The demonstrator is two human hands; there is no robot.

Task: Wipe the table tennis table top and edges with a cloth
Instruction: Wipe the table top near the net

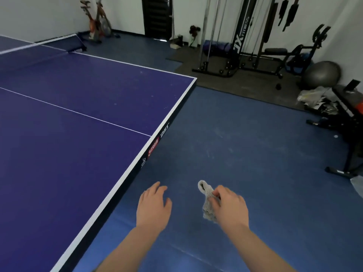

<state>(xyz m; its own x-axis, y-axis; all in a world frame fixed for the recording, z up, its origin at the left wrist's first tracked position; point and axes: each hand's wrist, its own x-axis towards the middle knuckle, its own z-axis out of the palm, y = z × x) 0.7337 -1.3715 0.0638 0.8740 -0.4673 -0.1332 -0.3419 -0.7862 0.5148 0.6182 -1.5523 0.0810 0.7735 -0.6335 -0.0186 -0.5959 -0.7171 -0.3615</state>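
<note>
The blue table tennis table (82,107) fills the left of the view, with white lines, a white-trimmed end edge (137,163) and its net (57,41) at the far left. My right hand (228,207) grips a bunched grey cloth (206,201) in the air over the floor, to the right of the table's end edge. My left hand (154,206) hovers empty with fingers relaxed, just off that edge and apart from the cloth. Small pale specks dot the table top near its far corner.
Blue floor mats (245,144) stretch to the right of the table. A weight machine (241,40), a bench (347,118), a grey exercise ball (322,73) and a pile of bags (314,97) stand at the back right. A dark door (157,16) is in the far wall.
</note>
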